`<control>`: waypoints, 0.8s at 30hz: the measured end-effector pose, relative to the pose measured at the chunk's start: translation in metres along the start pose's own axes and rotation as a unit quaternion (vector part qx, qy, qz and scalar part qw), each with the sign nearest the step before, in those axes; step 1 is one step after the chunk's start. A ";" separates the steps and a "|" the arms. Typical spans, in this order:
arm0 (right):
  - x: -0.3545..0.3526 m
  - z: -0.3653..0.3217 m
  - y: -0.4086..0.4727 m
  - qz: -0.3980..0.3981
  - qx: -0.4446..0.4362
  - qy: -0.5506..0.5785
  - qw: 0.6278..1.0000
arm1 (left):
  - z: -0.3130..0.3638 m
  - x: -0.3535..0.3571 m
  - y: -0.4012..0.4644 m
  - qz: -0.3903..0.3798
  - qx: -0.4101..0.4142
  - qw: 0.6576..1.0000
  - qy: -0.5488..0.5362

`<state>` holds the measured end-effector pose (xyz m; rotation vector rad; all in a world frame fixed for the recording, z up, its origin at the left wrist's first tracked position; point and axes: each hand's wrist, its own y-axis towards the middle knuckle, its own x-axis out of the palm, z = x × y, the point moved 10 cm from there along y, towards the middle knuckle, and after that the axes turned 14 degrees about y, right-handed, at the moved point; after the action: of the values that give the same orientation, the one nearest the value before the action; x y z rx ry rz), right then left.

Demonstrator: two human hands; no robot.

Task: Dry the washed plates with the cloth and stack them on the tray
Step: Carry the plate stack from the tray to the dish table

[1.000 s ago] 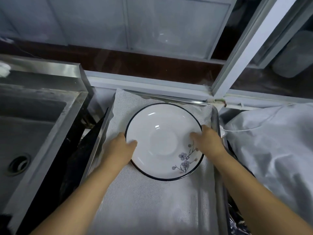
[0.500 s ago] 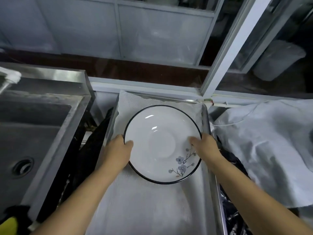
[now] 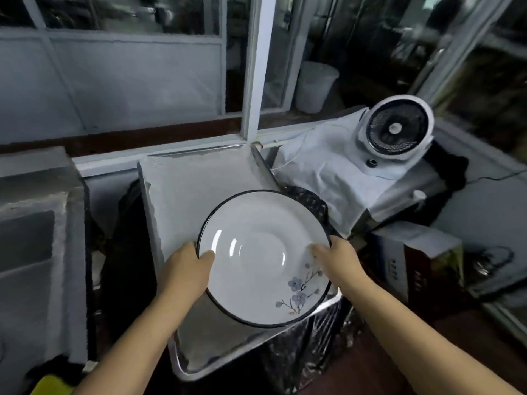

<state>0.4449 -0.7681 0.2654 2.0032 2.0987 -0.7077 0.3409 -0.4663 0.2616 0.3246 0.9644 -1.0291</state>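
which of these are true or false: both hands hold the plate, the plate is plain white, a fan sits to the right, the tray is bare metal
Both hands hold the plate: true; the left hand and right hand grip the plate by opposite rims.
The plate is plain white: false; it has a dark rim and a blue flower sprig.
A fan sits to the right: true; the fan stands on white cloth.
The tray is bare metal: false; a white liner covers the tray.

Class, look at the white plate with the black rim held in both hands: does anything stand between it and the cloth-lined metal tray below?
Nothing visible does. The left hand and right hand grip the white black-rimmed plate at opposite edges above the cloth-lined metal tray, whose cloth lies bare.
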 end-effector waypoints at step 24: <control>-0.390 0.366 -0.671 0.489 0.264 0.127 0.822 | 0.221 0.293 -0.594 -0.327 0.476 0.808 0.116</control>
<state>-0.2478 -1.2740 0.2631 3.1353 0.6525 -0.8524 0.0080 -1.0804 0.2662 1.0123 0.6993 -2.1417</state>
